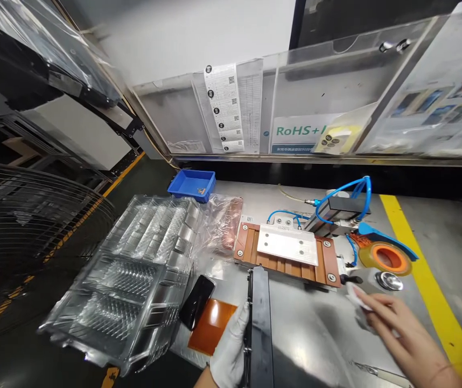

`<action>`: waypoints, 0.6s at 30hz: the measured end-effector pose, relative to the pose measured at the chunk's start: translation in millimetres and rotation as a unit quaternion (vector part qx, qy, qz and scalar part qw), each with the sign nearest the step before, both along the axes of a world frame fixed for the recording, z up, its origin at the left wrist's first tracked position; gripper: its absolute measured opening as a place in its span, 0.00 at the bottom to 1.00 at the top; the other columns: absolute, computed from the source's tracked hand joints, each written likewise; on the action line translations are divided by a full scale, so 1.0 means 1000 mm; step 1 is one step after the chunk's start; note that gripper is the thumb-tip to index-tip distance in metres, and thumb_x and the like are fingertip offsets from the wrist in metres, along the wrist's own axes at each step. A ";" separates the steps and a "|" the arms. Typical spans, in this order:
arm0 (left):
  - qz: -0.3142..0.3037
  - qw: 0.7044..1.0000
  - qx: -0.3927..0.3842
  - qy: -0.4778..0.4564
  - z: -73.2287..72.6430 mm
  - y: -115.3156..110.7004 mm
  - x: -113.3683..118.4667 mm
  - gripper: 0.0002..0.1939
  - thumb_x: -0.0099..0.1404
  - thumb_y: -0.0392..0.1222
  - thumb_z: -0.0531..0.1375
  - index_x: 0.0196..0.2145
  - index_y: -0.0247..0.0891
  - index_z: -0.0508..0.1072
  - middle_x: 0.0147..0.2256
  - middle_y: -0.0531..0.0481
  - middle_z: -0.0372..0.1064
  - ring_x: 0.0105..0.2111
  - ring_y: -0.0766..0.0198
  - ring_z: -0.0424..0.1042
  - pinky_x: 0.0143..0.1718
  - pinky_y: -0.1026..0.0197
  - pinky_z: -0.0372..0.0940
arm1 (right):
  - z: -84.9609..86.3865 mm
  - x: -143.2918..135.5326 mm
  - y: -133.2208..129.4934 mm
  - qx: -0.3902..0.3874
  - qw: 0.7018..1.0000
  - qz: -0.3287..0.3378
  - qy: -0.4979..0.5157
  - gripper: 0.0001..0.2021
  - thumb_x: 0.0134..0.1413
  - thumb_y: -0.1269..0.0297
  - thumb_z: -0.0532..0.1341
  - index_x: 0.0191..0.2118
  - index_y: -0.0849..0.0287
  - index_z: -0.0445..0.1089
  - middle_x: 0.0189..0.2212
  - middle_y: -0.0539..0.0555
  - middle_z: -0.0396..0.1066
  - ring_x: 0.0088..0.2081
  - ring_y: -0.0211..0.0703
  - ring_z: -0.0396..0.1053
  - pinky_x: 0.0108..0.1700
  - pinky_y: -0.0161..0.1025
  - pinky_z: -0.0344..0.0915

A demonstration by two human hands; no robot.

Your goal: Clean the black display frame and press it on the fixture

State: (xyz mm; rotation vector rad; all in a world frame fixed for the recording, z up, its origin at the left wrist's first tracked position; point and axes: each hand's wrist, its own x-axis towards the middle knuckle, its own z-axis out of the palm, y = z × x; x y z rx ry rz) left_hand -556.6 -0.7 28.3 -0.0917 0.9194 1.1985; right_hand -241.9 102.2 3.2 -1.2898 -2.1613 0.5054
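My left hand (pixel 231 342), in a white glove, grips a long black bar-shaped part (pixel 261 323) that stretches toward the bench's front edge. Pinched in the bare fingers of my right hand (pixel 403 334) is a small white wipe (pixel 355 297). Close to it stands a dispenser bottle with a round metal top (pixel 389 281), partly hidden. Beyond both hands lies a brown clamping fixture (pixel 247 242) with a white metal plate (pixel 287 245) over it. Beside my left hand are an amber sheet (pixel 212 326) and a black phone (pixel 197 302).
Clear plastic trays (pixel 134 269) are stacked at left, near a blue bin (pixel 193 186) and a plastic bag (pixel 218 223). At right sit a tape roll (pixel 403 264), blue air hoses (pixel 370 199) and a pen-like tool (pixel 384 373). A wire-caged fan (pixel 33 226) stands far left.
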 end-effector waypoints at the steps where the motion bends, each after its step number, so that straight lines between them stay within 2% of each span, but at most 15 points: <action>1: -0.002 1.000 -0.006 -0.012 0.000 0.002 0.004 0.18 0.62 0.51 0.64 0.46 0.39 0.76 0.46 0.44 0.75 0.49 0.53 0.72 0.52 0.54 0.66 | 0.005 -0.014 -0.009 0.000 0.999 0.032 0.019 0.17 0.67 0.57 0.52 0.56 0.51 0.69 0.36 0.55 0.67 0.33 0.37 0.72 0.32 0.31 0.71; 5: -0.008 0.999 -0.011 -0.042 0.007 0.010 0.014 0.15 0.65 0.48 0.63 0.46 0.38 0.77 0.44 0.45 0.76 0.45 0.58 0.74 0.52 0.58 0.65 | 0.021 -0.062 -0.035 -0.050 0.987 0.153 0.025 0.23 0.65 0.71 0.50 0.62 0.48 0.61 0.39 0.54 0.63 0.37 0.34 0.72 0.39 0.28 0.71; 10: -0.027 0.997 0.030 -0.061 0.017 0.011 0.016 0.21 0.66 0.47 0.62 0.54 0.39 0.72 0.50 0.41 0.73 0.48 0.54 0.73 0.57 0.54 0.61 | 0.031 -0.099 -0.038 -0.075 0.974 0.203 0.061 0.27 0.62 0.78 0.48 0.64 0.51 0.58 0.41 0.55 0.61 0.38 0.32 0.70 0.42 0.27 0.70; 14: -0.043 0.997 0.024 -0.068 0.015 0.009 0.017 0.25 0.64 0.50 0.63 0.56 0.40 0.70 0.47 0.41 0.74 0.47 0.51 0.74 0.57 0.50 0.62 | 0.032 -0.111 -0.034 -0.069 0.973 0.216 0.050 0.29 0.61 0.80 0.47 0.64 0.51 0.56 0.42 0.56 0.62 0.41 0.34 0.70 0.44 0.30 0.70; 18: -0.049 0.995 0.006 -0.085 0.012 0.008 0.018 0.25 0.61 0.54 0.64 0.52 0.37 0.74 0.40 0.41 0.76 0.44 0.49 0.74 0.51 0.51 0.66 | 0.025 -0.107 -0.057 -0.079 0.965 0.242 0.068 0.31 0.59 0.80 0.45 0.63 0.47 0.60 0.42 0.56 0.66 0.42 0.37 0.70 0.43 0.30 0.70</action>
